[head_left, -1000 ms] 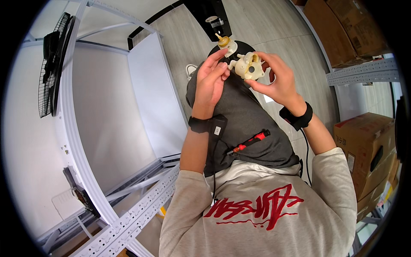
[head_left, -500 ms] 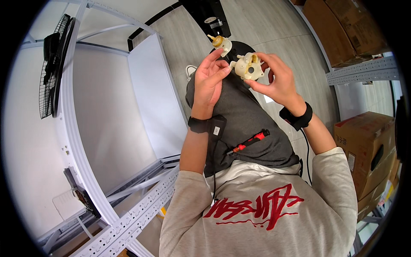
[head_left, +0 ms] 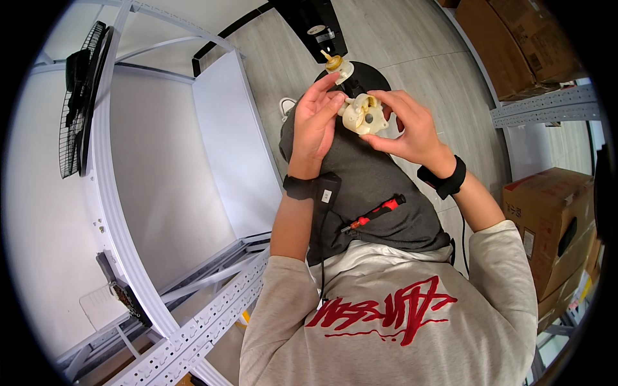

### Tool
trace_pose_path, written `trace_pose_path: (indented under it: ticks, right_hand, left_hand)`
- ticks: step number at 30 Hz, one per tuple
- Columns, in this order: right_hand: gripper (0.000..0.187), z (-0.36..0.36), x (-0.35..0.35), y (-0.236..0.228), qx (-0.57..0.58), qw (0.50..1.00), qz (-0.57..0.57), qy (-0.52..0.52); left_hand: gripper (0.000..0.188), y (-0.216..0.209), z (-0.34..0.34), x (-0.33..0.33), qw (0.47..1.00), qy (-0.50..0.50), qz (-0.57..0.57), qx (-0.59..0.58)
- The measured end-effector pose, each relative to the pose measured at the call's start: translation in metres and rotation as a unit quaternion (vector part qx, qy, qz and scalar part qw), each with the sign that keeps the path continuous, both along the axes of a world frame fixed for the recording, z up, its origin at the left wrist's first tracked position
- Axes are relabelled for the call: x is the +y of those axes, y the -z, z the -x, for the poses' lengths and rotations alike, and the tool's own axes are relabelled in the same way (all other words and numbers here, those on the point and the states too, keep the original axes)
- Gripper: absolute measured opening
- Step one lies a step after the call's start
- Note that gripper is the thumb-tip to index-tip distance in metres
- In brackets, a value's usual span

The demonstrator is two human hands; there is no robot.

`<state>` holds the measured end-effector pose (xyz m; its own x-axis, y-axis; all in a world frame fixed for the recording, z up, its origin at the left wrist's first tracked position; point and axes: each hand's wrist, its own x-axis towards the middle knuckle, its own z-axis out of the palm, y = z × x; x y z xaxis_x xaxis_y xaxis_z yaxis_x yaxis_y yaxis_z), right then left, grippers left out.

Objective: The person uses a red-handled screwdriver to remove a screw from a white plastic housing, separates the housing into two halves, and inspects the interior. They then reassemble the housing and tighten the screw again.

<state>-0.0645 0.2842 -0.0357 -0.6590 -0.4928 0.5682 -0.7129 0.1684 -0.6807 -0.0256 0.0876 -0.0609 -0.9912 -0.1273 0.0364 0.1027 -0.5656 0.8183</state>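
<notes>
My right hand grips a cream plastic housing by its right side, thumb below and fingers above. The housing has a round open cavity with yellowish grease and a dark round spot. My left hand is at the housing's left edge, its thumb and a fingertip closed near a small projecting part. At the left index fingertip is a cream plastic cover with a greased, amber-coloured gear and a short shaft on it. The left fingers partly hide how the cover is held.
A red and black screwdriver lies on my grey-trousered lap. Beyond the hands are a black round base and a black panel on the floor. A white metal shelf frame stands left; cardboard boxes are at right.
My right hand has brought the housing left and slightly down, closer to my left hand, and turned it a little. The cover at the left fingertip has shifted slightly right.
</notes>
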Motion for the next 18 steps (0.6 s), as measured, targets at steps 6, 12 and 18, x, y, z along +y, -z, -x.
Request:
trace_pose_path:
  ticks: [6,12,18]
  right_hand:
    - [0.061,0.0013,-0.0025,0.0062,0.005,1.0,0.005,0.019]
    - [0.06,0.0076,0.0003,0.0052,-0.011,0.999,0.0,0.051]
    - [0.06,0.0087,-0.0002,0.0051,-0.004,0.998,0.002,0.061]
  left_hand:
    - [0.042,-0.0011,-0.0008,-0.001,1.0,0.003,-0.008,-0.016]
    - [0.045,0.0001,-0.0011,-0.0035,1.0,0.008,-0.013,-0.02]
    - [0.051,-0.0037,-0.005,-0.0028,1.0,0.012,-0.005,0.01]
